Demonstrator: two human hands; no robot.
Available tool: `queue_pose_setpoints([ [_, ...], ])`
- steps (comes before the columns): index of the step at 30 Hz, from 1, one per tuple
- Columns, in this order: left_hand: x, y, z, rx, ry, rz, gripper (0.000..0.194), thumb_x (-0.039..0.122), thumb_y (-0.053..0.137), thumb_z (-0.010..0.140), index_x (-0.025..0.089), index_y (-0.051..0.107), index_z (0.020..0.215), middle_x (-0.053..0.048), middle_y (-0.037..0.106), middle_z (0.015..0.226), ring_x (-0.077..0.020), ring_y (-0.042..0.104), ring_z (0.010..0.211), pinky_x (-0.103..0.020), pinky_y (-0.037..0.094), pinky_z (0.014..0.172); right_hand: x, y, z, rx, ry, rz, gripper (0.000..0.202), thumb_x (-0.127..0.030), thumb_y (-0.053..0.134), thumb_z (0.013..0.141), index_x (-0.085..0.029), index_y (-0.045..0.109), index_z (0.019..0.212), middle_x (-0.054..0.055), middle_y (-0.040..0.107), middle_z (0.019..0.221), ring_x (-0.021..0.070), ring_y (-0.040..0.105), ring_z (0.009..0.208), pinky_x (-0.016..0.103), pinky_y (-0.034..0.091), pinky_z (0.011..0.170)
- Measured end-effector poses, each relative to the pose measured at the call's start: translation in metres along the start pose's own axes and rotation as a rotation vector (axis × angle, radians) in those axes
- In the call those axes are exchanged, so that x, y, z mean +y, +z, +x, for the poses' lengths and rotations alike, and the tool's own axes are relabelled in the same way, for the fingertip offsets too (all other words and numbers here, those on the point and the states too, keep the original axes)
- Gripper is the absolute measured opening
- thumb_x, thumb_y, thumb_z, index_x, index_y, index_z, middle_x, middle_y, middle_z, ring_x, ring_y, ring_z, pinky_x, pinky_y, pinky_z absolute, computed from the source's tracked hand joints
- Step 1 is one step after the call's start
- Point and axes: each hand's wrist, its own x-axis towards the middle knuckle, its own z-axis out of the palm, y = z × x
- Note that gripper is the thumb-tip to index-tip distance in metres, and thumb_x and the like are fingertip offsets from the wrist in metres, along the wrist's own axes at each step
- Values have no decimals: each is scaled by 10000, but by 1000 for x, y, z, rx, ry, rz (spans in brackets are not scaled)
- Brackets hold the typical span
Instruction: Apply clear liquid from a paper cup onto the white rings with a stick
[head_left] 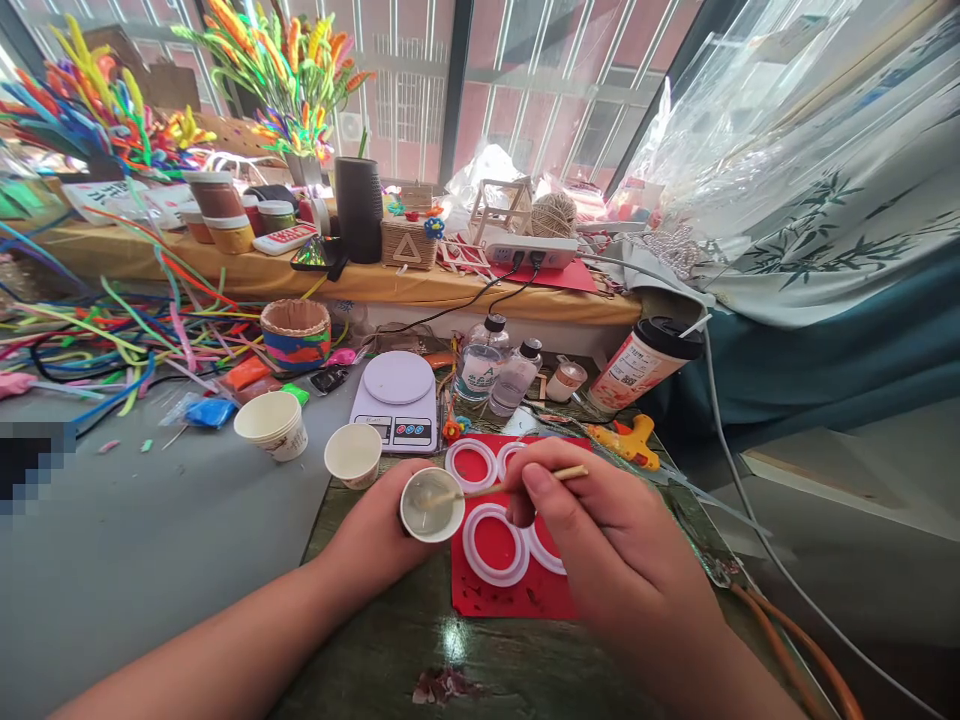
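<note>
My left hand is wrapped round a small paper cup, tilted so that its mouth faces me. A clear liquid shows inside it. My right hand pinches a thin wooden stick, whose far end dips into the cup. Beneath my right hand lies a red sheet bearing several white ring-shaped moulds, some partly hidden by the hand. Just behind my left hand stands another paper cup.
Behind the cups are a kitchen scale, two clear bottles, a glue gun and a lidded drink cup. Stacked paper cups and a painted pot stand left. A cable runs down the right side.
</note>
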Motion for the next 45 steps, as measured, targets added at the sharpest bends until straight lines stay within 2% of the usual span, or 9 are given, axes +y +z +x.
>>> queue_pose_setpoints([
  [4, 0, -1, 0, -5, 3, -5, 319, 232, 839, 807, 237, 742, 1111, -58, 829, 1140, -280, 777, 1005, -396, 652, 914, 0, -1, -2, 26, 42, -7, 307, -299, 498, 1132, -243, 696, 904, 11, 700, 781, 185, 657, 690, 295, 496, 627],
  [7, 0, -1, 0, 5, 1, -11, 308, 239, 827, 814, 242, 742, 1111, -56, 823, 1144, -277, 776, 1011, -387, 651, 900, 0, 1, -3, -19, 28, 46, 288, -286, 500, 1132, -245, 696, 925, 6, 705, 796, 181, 674, 711, 291, 509, 647],
  [12, 0, 0, -1, -3, 0, -18, 303, 253, 820, 826, 242, 735, 1117, -52, 813, 1141, -276, 774, 1011, -395, 642, 909, 3, 4, -2, 17, -42, 57, 275, -259, 491, 1134, -248, 684, 938, -7, 689, 791, 171, 658, 719, 282, 502, 655],
  [17, -2, 0, -2, -15, 4, -7, 310, 236, 825, 835, 239, 726, 1128, -48, 804, 1123, -265, 760, 989, -388, 634, 913, 5, 5, 0, 26, -23, 53, 266, -257, 499, 1133, -246, 686, 945, -6, 702, 800, 169, 658, 716, 284, 495, 654],
  [26, -3, 1, -1, -9, -5, -27, 328, 211, 824, 820, 232, 722, 1132, -49, 806, 1134, -270, 761, 1004, -390, 629, 917, 1, 3, 1, -40, -4, 80, 290, -248, 488, 1111, -239, 675, 888, -9, 674, 757, 168, 647, 685, 283, 497, 644],
  [29, -2, 1, 0, -24, -3, -35, 322, 222, 823, 829, 231, 725, 1136, -55, 806, 1154, -274, 760, 1023, -386, 624, 919, 2, 3, 1, 15, 8, 58, 287, -267, 491, 1116, -237, 687, 909, -3, 680, 771, 173, 656, 696, 289, 496, 651],
  [37, -5, 1, -1, -25, -1, -27, 330, 235, 821, 827, 235, 719, 1141, -48, 800, 1133, -267, 755, 1003, -374, 618, 906, 8, 4, 0, -2, -13, 51, 283, -267, 495, 1121, -240, 680, 908, -10, 681, 768, 170, 663, 704, 282, 498, 656],
  [41, -4, 1, -2, -36, -6, -30, 306, 243, 819, 840, 234, 718, 1129, -50, 800, 1142, -270, 752, 1016, -378, 607, 913, 9, 5, -1, 70, -23, 4, 292, -267, 499, 1126, -243, 677, 896, -31, 648, 718, 151, 623, 652, 271, 463, 622],
  [45, -3, 1, -1, -40, -13, -52, 300, 256, 822, 837, 229, 720, 1117, -55, 799, 1125, -272, 748, 996, -378, 603, 892, 11, 6, 0, 13, -26, 34, 295, -263, 490, 1123, -243, 689, 905, -23, 668, 740, 156, 648, 683, 269, 486, 643],
])
